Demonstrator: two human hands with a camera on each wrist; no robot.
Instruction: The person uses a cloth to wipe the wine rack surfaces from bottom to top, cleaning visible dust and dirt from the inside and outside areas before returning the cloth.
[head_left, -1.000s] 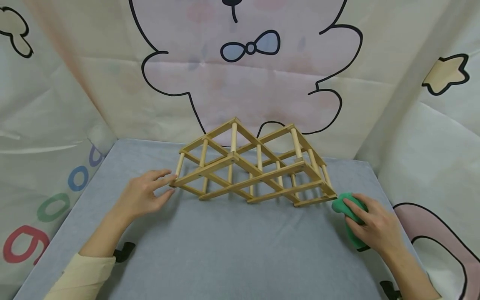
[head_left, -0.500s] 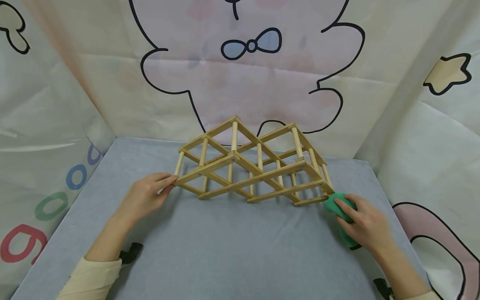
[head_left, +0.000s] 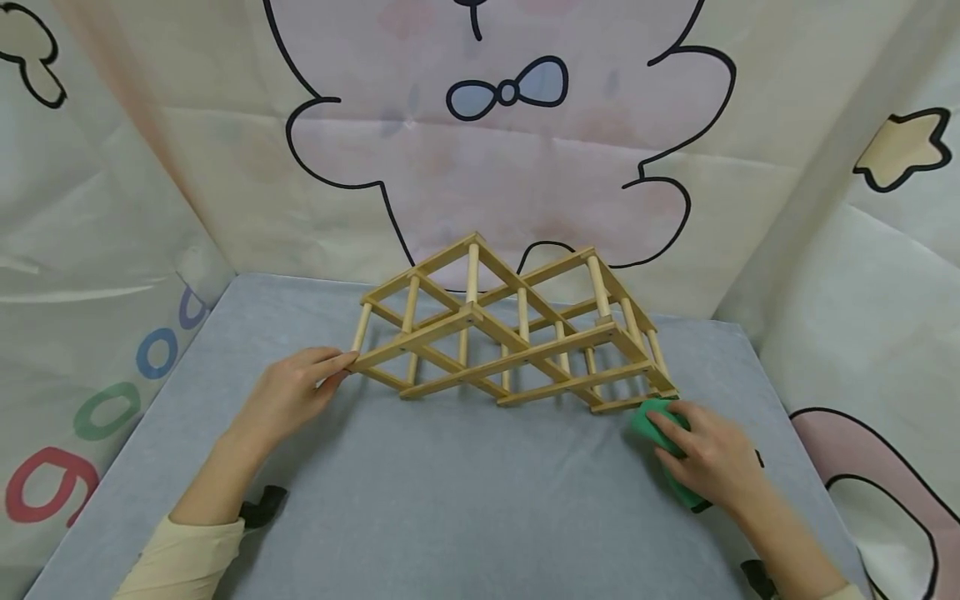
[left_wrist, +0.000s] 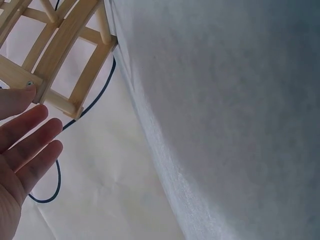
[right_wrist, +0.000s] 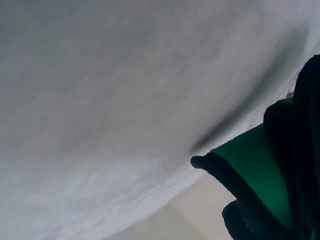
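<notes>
A folding wooden lattice rack (head_left: 517, 360), made of crossed slats joined by round dowels, stands spread out in a zigzag toward the back of the table. My left hand (head_left: 292, 396) pinches its left end between thumb and index finger. In the left wrist view the thumb lies against a slat of the rack (left_wrist: 65, 45), and the other fingers extend below it. My right hand (head_left: 712, 454) grips a bunched green cloth (head_left: 652, 425) with a dark edging, right at the rack's front right corner. The right wrist view has the folded cloth (right_wrist: 257, 170) close over the table.
A grey-blue cover (head_left: 465, 500) lies over the tabletop. Pale printed curtains (head_left: 510, 167) hang directly behind the table and along both sides. Black straps (head_left: 262, 507) show at the wrists.
My left hand has gone from spread fingers at the rack's left end to pinching it. My right hand has moved left with the green cloth, to just in front of the right corner.
</notes>
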